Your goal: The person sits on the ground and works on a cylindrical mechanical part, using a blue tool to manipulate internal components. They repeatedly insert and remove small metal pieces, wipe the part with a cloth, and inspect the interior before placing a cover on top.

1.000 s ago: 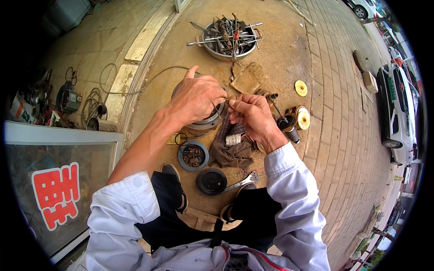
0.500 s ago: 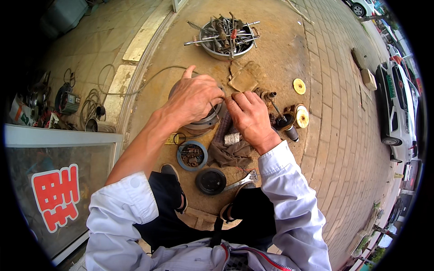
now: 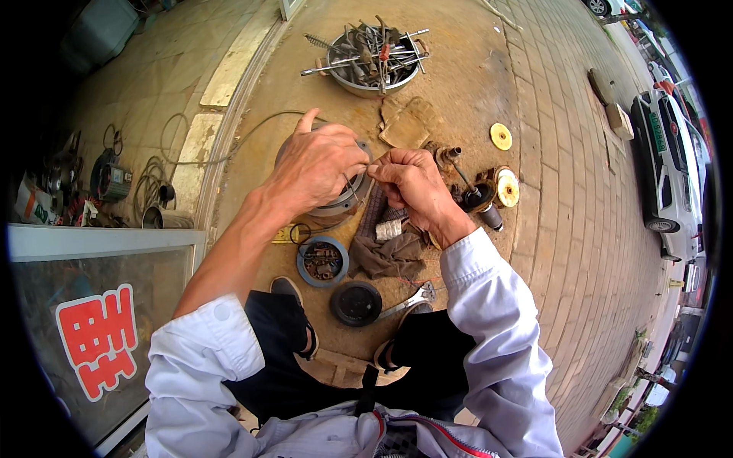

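My left hand point(image 3: 317, 164) and my right hand point(image 3: 416, 187) meet fingertip to fingertip over a round grey metal housing point(image 3: 336, 204). The fingers of both are pinched together; what sits between them is too small to make out. A short dark strand point(image 3: 353, 189), perhaps a wire, shows just below my left fingers. My left hand covers much of the housing. Under my right hand lie a brown rag point(image 3: 388, 256) and a whitish roll point(image 3: 389, 229). Close to the housing is a blue-rimmed round dish point(image 3: 322, 261) with small metal parts in it.
A metal basin point(image 3: 366, 85) heaped with tools stands at the far side. To the right are a shaft assembly point(image 3: 479, 197) and a yellow disc point(image 3: 501, 137). A black round lid point(image 3: 356, 304) and an adjustable wrench point(image 3: 407, 299) lie by my feet. A glass door point(image 3: 107, 320) stands left.
My right hand has turned slightly and its fingers are drawn in closer to my left fingertips. The view has shifted a little; the objects on the ground stay put.
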`<state>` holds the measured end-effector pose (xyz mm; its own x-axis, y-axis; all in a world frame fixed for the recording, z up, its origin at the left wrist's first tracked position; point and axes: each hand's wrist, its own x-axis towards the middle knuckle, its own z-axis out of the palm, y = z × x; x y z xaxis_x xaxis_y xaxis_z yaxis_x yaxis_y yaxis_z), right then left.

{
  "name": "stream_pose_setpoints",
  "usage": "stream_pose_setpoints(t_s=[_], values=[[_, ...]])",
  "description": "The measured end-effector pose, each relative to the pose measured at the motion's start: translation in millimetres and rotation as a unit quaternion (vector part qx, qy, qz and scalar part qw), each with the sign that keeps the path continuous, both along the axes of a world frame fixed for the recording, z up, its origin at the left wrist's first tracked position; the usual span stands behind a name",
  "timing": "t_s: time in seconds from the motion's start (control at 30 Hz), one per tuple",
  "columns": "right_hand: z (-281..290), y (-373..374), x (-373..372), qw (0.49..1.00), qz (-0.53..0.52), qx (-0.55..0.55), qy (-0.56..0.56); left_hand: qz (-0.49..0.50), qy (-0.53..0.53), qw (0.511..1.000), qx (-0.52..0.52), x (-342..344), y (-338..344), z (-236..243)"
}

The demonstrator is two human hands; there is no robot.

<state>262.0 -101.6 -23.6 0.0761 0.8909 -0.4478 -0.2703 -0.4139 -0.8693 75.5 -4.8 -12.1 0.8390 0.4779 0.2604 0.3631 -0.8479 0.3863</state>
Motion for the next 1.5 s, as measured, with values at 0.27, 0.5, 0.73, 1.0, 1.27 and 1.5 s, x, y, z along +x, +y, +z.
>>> stream_pose_setpoints(t_s=[0.27,0.5,0.73,1.0,1.27,1.5], values=[[5,1,50,0.988,-0.088,0.061,-0.107,0.008,-0.001,1.0,-0.003,0,1,1],[-19,-15,121,0.963,-0.184,0.019,-0.195,0.028,0.041,0.999,0.007,-3,-2,11],[-150,-46,170,0.807,-0.042,-0.138,-0.572,0.053,0.019,0.998,0.013,-11,-11,37],[-228,-64,92,0.807,0.124,-0.038,-0.576,0.117,-0.021,0.984,0.132,-60,-47,84],[-290,-84,-68,0.819,0.303,0.135,-0.469,0.196,0.043,0.961,0.188,-105,-73,100],[-334,-106,-127,0.775,0.323,0.154,-0.52,0.29,0.073,0.942,0.153,-133,-81,95]])
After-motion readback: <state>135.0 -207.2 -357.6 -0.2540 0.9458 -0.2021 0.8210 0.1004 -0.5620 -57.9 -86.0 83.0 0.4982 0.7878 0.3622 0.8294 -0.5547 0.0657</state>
